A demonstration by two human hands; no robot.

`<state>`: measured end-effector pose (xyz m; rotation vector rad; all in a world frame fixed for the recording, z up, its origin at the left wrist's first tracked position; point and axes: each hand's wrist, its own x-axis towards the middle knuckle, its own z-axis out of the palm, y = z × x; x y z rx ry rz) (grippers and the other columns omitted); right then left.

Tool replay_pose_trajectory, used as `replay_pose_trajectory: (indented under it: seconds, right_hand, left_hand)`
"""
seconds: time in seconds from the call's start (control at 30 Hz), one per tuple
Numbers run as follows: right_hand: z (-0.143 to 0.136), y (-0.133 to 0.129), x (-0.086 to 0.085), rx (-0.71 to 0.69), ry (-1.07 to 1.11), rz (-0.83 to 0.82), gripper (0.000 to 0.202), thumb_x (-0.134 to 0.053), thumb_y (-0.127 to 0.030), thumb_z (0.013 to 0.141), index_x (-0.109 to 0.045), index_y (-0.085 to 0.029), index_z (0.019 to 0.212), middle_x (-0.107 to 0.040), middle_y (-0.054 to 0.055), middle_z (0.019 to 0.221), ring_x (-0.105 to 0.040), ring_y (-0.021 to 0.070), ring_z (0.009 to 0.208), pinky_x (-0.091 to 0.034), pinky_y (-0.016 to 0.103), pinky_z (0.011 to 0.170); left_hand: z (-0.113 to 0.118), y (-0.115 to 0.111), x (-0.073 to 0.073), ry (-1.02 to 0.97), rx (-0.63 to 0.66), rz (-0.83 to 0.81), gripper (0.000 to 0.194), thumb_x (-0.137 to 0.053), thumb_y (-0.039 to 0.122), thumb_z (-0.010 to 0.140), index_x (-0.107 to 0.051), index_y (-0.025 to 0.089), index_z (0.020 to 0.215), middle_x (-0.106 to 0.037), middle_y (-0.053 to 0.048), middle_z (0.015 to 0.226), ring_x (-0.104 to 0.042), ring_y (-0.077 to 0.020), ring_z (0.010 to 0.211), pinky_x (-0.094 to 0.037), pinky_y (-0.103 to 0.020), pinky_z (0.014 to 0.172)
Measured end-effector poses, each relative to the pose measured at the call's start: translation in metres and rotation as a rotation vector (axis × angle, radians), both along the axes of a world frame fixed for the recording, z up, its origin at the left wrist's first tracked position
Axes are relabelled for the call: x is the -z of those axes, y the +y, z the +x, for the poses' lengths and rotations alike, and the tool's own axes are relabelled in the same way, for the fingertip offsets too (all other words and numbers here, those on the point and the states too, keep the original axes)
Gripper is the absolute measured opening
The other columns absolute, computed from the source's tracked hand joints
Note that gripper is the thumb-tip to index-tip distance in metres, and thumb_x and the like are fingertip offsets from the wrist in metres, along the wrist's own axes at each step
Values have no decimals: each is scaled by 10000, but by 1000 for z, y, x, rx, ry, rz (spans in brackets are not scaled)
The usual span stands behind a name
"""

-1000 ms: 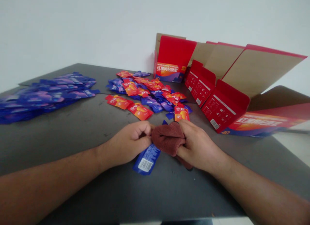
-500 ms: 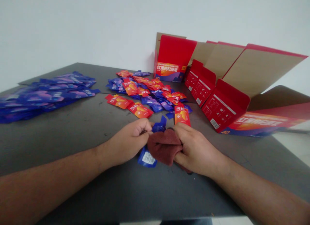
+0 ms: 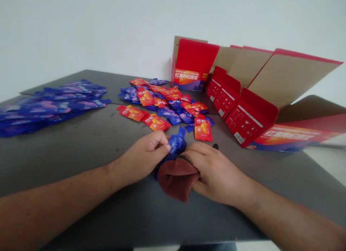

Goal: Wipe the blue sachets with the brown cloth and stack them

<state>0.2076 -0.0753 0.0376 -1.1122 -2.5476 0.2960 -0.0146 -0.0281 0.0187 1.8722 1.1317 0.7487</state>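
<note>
My left hand (image 3: 147,153) pinches the left edge of a blue spouted pouch (image 3: 177,144) between thumb and fingers. Bunched in my right hand (image 3: 213,168) is a brown cloth (image 3: 177,179), which lies against the pouch and covers its lower part. A small black piece (image 3: 215,146) shows just beyond my right knuckles; I cannot make out what it belongs to. Right beyond my hands, a red-orange sachet (image 3: 203,128) lies flat on the dark table (image 3: 121,211).
Mixed red and blue sachets (image 3: 162,99) lie heaped mid-table. A large pile of blue pouches (image 3: 54,105) is at the left. Open red cartons stand at the right, the nearest carton (image 3: 297,135) beside my right arm and another carton (image 3: 189,76) farther back against the wall.
The cloth in my right hand has moved down the pouch toward me, uncovering more of its upper part. My left hand keeps its pinch in nearly the same place.
</note>
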Motion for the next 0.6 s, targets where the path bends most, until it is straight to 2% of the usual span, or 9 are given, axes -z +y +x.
replay_pose_trajectory:
  seconds: [0.1,0.27,0.33,0.47,0.6]
  right_hand:
    - [0,0,0,94,8,11,127,-647,-186,837,-584,-189,946,-607,48,943,-571,208,880,-455,331,762]
    - [-3,-2,-1,-75,-4,-41,163,-615,-223,905,-631,-194,1065,-638,63,997,-582,229,965,-468,360,847]
    - [-3,-2,-1,-68,6,-40,168,-619,-220,903,-632,-192,1068,-640,63,998,-582,226,962,-469,357,845]
    - [-1,-1,0,51,17,-19,169,-657,-205,849,-619,-172,1010,-620,61,974,-575,219,913,-469,346,794]
    - [-3,-1,0,-52,3,-37,170,-631,-247,901,-636,-184,1059,-630,55,985,-575,221,934,-465,351,820]
  left_hand:
    - [0,0,0,-8,-3,-22,179,-526,321,936,-547,200,806,-565,38,732,-500,-128,654,-401,-264,613]
    - [-1,0,-1,15,3,11,199,-545,348,938,-552,196,810,-574,30,759,-511,-135,687,-410,-267,639]
    - [-1,0,-1,9,0,2,198,-546,347,937,-551,196,809,-574,30,759,-509,-135,684,-408,-266,634]
    - [0,1,0,-10,-13,-13,195,-536,342,942,-547,196,813,-570,32,754,-505,-133,675,-407,-266,633]
    - [-1,2,0,9,-15,16,197,-553,340,934,-548,194,802,-573,27,767,-517,-138,702,-412,-272,656]
